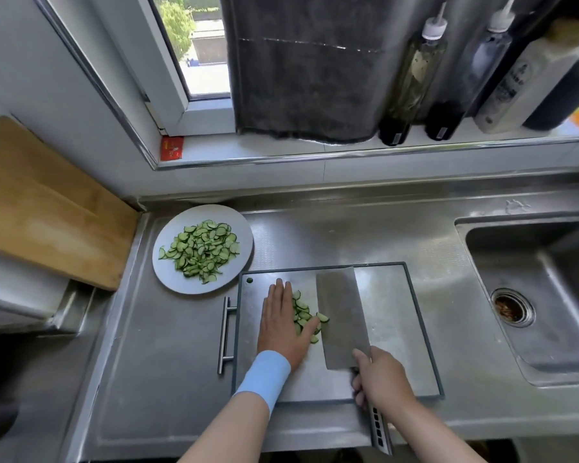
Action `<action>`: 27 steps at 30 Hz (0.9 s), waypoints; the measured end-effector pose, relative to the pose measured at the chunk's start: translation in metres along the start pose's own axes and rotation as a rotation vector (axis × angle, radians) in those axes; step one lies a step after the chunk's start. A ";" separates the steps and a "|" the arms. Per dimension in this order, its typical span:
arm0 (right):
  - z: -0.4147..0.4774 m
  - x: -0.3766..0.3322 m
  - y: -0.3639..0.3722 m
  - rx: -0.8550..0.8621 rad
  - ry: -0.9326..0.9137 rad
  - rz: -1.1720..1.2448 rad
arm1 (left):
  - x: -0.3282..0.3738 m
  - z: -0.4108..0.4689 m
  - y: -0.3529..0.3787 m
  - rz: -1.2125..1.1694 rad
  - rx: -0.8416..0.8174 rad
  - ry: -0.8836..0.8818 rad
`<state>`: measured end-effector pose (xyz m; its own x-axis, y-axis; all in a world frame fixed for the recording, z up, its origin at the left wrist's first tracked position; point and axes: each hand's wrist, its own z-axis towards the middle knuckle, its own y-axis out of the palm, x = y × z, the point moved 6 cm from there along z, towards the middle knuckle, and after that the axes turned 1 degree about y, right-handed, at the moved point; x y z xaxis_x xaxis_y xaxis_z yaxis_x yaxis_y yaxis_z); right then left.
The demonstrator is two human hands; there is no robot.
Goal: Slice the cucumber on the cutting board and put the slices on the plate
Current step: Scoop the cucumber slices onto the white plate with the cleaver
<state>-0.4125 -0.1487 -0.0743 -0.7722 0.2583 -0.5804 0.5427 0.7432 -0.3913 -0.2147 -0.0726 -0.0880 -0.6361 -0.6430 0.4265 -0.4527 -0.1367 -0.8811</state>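
Right hand [380, 375]: fingers clenched round the handle of a broad steel cleaver [341, 319], its flat face upward.
Left hand [283, 322]: fingers straight, released, palm down against loose green cucumber slices [303, 312].
Grey rectangular cutting board [391, 329]: on the steel bench [315, 235].
Round grey plate [168, 275]: beside the board's far-left corner, bearing a heap of sliced cucumber [201, 250].

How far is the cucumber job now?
Done: most green cucumber slices lie on the round grey plate; no whole cucumber shows. In hand: the flat left hand presses a small pile against the steel cleaver, held by the right hand, on the grey cutting board. Left: moving that pile to the plate.
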 end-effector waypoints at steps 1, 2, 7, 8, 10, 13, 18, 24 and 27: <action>0.001 -0.001 0.004 -0.007 0.012 -0.004 | 0.001 0.001 0.002 -0.014 0.013 -0.006; 0.002 -0.003 0.007 -0.016 0.025 -0.005 | 0.002 0.001 0.003 -0.034 0.027 -0.010; 0.007 -0.011 0.025 -0.081 0.054 -0.053 | 0.006 -0.001 0.007 -0.086 0.069 0.006; 0.007 -0.013 0.030 -0.096 0.051 -0.072 | 0.006 -0.001 0.007 -0.090 0.072 0.003; 0.005 -0.018 0.040 -0.129 0.045 -0.098 | 0.006 0.000 0.007 -0.083 0.068 0.004; 0.001 -0.025 0.055 -0.200 -0.001 -0.129 | 0.006 0.001 0.007 -0.064 0.065 0.023; -0.010 -0.030 0.065 -0.342 -0.055 -0.003 | 0.004 -0.001 0.006 -0.135 0.077 0.051; -0.025 -0.057 0.075 -0.382 -0.099 0.101 | -0.001 0.003 -0.037 -0.212 0.160 0.151; -0.025 -0.096 0.087 -0.378 -0.154 0.125 | -0.015 0.024 -0.072 -0.193 0.208 0.162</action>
<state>-0.2991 -0.0936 -0.0348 -0.6342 0.2868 -0.7181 0.4475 0.8935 -0.0384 -0.1582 -0.0712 -0.0361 -0.6498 -0.4639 0.6021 -0.4477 -0.4065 -0.7964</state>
